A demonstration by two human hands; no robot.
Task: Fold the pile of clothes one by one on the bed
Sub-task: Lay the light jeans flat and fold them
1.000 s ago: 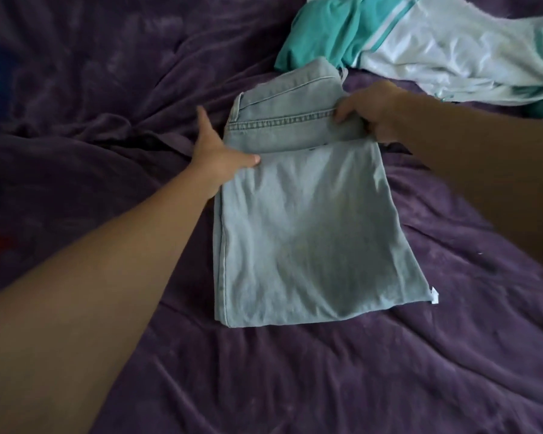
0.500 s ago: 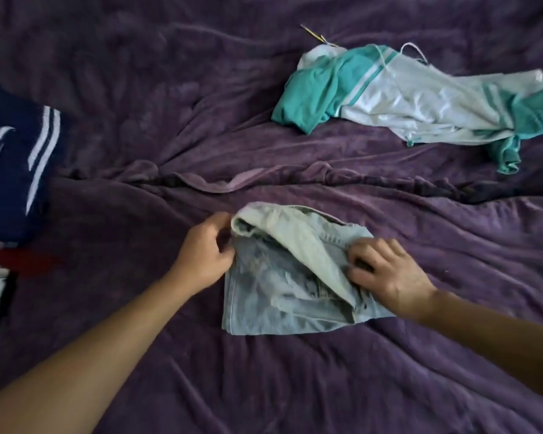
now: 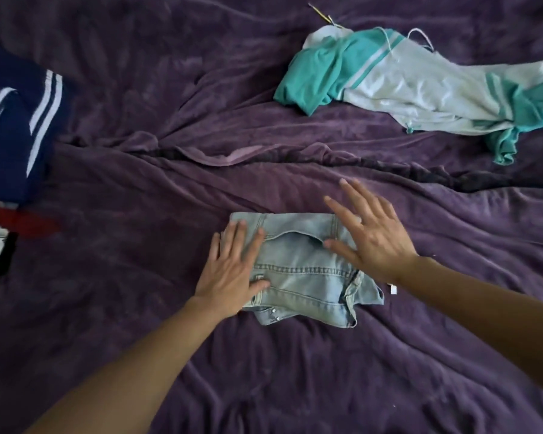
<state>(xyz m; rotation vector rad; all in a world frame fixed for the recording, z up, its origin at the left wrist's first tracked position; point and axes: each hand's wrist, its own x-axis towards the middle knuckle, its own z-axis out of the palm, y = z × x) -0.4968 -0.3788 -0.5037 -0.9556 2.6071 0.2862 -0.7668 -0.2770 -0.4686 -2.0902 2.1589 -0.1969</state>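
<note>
Rumpled purple plush bedding (image 3: 113, 324) covers the whole bed. At the far left lies a navy garment with white stripes (image 3: 10, 130), with a red piece of cloth (image 3: 16, 216) just below it. Near the middle, the left hand (image 3: 229, 274) lies flat on the left edge of a folded bundle of light-blue denim jeans (image 3: 308, 277), fingers straight and close together, gripping nothing. The right hand (image 3: 376, 242) is over the bundle's upper right corner, fingers straight and spread apart (whether the palm presses down is unclear). Well beyond, at the upper right, a crumpled teal-and-white garment (image 3: 420, 92) lies unfolded.
</note>
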